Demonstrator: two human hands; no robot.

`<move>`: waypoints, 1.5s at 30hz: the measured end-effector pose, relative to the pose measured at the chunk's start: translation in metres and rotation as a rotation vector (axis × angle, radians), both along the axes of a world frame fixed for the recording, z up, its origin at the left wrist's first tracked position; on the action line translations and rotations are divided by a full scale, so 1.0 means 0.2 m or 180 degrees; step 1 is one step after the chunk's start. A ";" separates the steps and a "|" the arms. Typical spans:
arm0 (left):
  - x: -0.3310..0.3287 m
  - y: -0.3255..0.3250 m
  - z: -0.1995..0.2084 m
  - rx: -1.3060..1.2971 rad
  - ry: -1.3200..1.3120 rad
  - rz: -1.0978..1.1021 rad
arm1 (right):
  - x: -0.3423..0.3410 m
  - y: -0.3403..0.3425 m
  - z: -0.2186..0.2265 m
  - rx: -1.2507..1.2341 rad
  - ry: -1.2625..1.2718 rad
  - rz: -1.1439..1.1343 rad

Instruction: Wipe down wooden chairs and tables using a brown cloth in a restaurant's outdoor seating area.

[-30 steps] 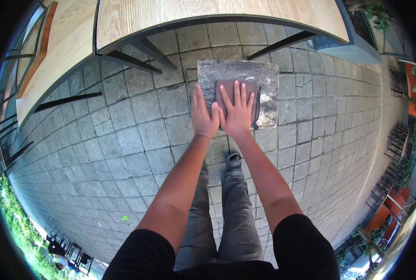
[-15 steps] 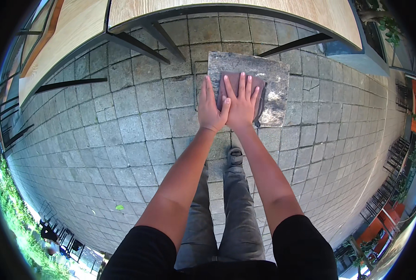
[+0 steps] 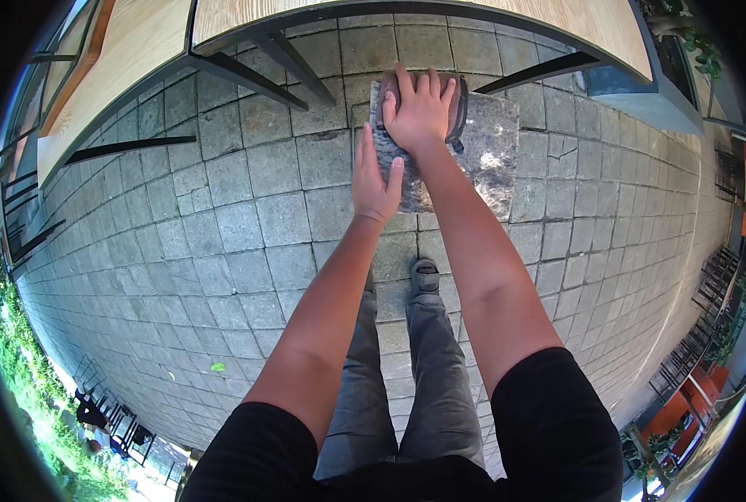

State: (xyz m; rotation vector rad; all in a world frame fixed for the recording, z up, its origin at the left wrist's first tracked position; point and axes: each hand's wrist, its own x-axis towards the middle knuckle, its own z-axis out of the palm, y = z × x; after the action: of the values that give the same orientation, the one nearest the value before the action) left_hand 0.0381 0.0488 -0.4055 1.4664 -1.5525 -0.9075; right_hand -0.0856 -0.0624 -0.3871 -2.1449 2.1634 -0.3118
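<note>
A square, mottled grey slab-like top [image 3: 492, 138] with worn, lighter patches lies below my hands. On its far left part is a folded brown cloth [image 3: 389, 84] with a dark edge on its right side. My right hand [image 3: 421, 115] presses flat on this cloth with the fingers spread, hiding much of it. At the slab's left edge my left hand [image 3: 375, 188] is held with fingers stretched out and thumb apart, nothing in it. Whether the left hand touches the slab I cannot tell.
Wooden tables [image 3: 431, 10] with dark metal legs [image 3: 297, 71] stand at the far side, close beyond the slab. Grey paving tiles [image 3: 239, 226] cover the ground. My shoe [image 3: 425, 276] is just nearer than the slab. A small green leaf [image 3: 217, 366] lies at the left.
My right hand has slid the brown cloth away from me and slightly left across the slab. My left hand has come off the cloth and moved a little nearer.
</note>
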 end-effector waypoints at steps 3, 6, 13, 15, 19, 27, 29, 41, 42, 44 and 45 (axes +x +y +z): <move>0.02 -0.02 -0.01 0.0068 0.0247 0.0004 | -0.01 0.07 -0.03 -0.0360 -0.0115 0.0049; 0.04 0.04 -0.02 0.0263 0.0446 -0.0033 | 0.02 0.27 0.01 -0.0188 -0.0267 0.0217; 0.11 0.00 -0.05 0.1410 0.2976 -0.0195 | 0.14 0.94 0.07 0.0499 -0.0399 0.0504; 0.06 0.01 0.00 0.1568 0.3120 -0.0211 | 0.13 1.03 0.06 0.0589 -0.0435 0.0435; 0.04 0.04 0.08 0.1907 0.3221 -0.0223 | 0.13 0.98 0.06 0.0527 -0.0389 0.0171; 0.13 0.07 -0.02 0.1878 0.2936 -0.0092 | 0.17 0.37 0.02 -0.0207 -0.0478 0.0130; 0.09 0.06 0.01 0.1661 0.2800 -0.0246 | 0.14 0.23 -0.01 -0.0373 -0.0449 0.0100; 0.14 0.01 -0.07 0.1324 0.2434 -0.0154 | 0.20 0.35 0.02 -0.0248 -0.0618 0.0148; 0.13 0.00 -0.05 0.1310 0.2631 -0.0018 | 0.19 0.47 0.03 -0.0125 -0.0599 0.0216; 0.09 0.00 0.00 0.1600 0.3169 0.0199 | 0.15 0.69 0.06 0.0100 -0.0572 0.0306; 0.07 0.00 0.02 0.1703 0.2959 0.0194 | 0.14 0.80 0.06 0.0201 -0.0575 0.0326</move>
State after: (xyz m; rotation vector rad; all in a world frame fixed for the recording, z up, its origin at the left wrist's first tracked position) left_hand 0.0520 0.0487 -0.4022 1.1203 -0.5913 -1.7328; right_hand -0.0586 0.0971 -0.3745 -2.0957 1.9338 -0.4065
